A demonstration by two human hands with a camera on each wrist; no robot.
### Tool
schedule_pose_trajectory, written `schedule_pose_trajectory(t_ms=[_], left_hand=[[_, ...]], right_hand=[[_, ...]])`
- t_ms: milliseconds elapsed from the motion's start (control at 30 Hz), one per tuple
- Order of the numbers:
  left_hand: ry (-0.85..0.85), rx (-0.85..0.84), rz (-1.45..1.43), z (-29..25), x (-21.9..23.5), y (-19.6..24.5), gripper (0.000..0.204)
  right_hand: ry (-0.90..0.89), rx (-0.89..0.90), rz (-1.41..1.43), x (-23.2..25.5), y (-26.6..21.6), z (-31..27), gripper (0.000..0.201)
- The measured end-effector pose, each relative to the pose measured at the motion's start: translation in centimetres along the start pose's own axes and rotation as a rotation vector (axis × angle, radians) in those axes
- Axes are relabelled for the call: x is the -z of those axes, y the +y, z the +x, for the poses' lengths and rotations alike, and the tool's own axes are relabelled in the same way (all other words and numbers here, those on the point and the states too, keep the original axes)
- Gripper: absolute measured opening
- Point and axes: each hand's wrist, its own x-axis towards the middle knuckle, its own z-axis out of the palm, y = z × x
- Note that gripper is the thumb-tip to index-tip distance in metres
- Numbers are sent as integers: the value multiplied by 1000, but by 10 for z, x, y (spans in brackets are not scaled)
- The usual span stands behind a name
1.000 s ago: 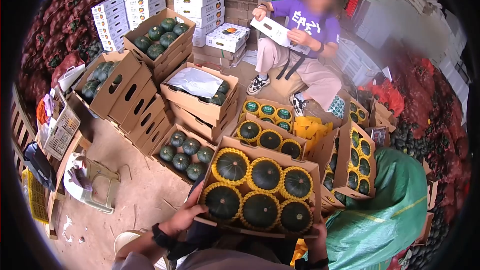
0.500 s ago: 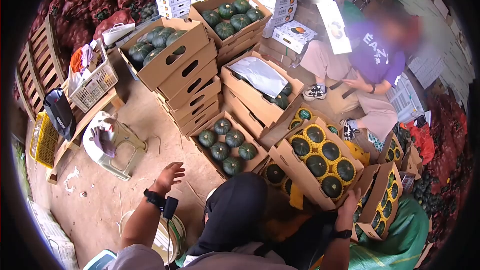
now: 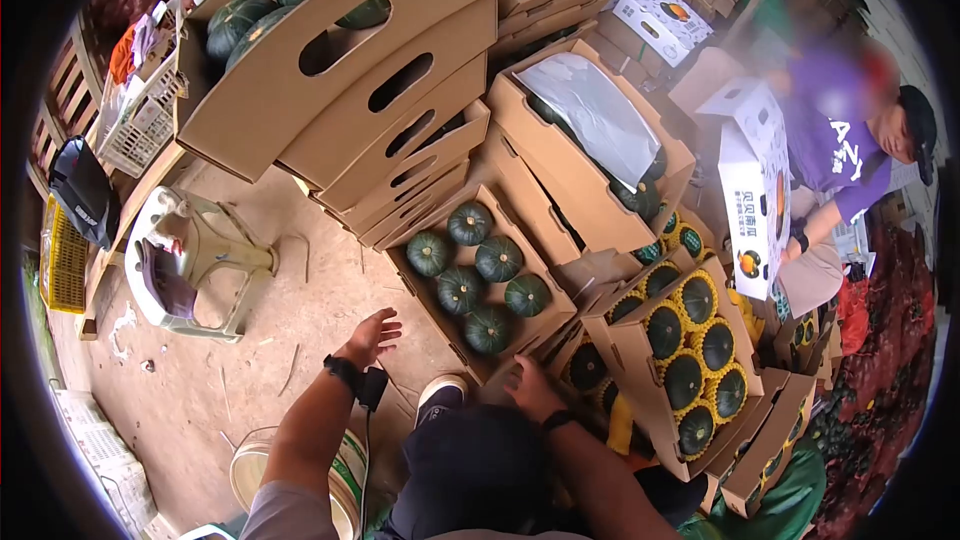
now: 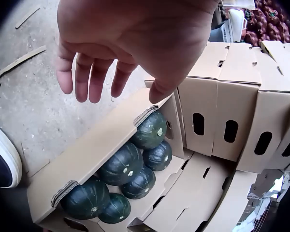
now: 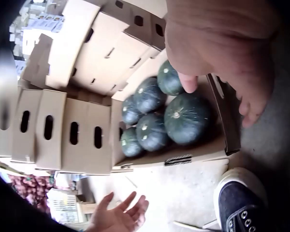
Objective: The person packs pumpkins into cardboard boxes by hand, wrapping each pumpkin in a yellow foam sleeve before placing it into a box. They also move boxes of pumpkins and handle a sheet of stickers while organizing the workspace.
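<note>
An open cardboard carton (image 3: 545,320) of dark green pumpkins (image 3: 460,290) stands on the floor just ahead of me. My right hand (image 3: 530,387) is at its near end; in the right wrist view that hand (image 5: 222,63) is over the end wall, thumb on the pumpkin side and fingers outside. My left hand (image 3: 370,337) hovers left of the carton, empty, fingers spread. Seen from the left wrist, the left hand (image 4: 135,43) hangs above the carton's long side, fingers loosely extended. To my right, a tilted carton (image 3: 625,380) holds pumpkins in yellow foam nets (image 3: 700,350).
Tall stacked cartons (image 3: 400,90) rise at the left, with another stack (image 3: 660,165) under a white sheet behind. A plastic stool (image 3: 215,260) and a bucket (image 3: 262,475) stand on the left floor. At the right, a seated person (image 3: 835,140) handles a white printed box (image 3: 755,190).
The netted pumpkin carton was set down at the right, and both hands came off it. My right hand then moved left to the floor carton. The view has shifted closer to the stacks.
</note>
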Motion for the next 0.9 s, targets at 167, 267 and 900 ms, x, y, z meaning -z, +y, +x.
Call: schedule_pose_trajectory(t_ms=[167, 267, 900], left_hand=[[-59, 25, -107, 42, -34, 9, 79], [-195, -85, -250, 60, -45, 19, 82], [-170, -555, -725, -201, -89, -7, 51]], right_hand=[[102, 187, -474, -2, -1, 29, 46], [55, 277, -760, 4, -46, -6, 38], [253, 141, 669, 60, -248, -188, 23]])
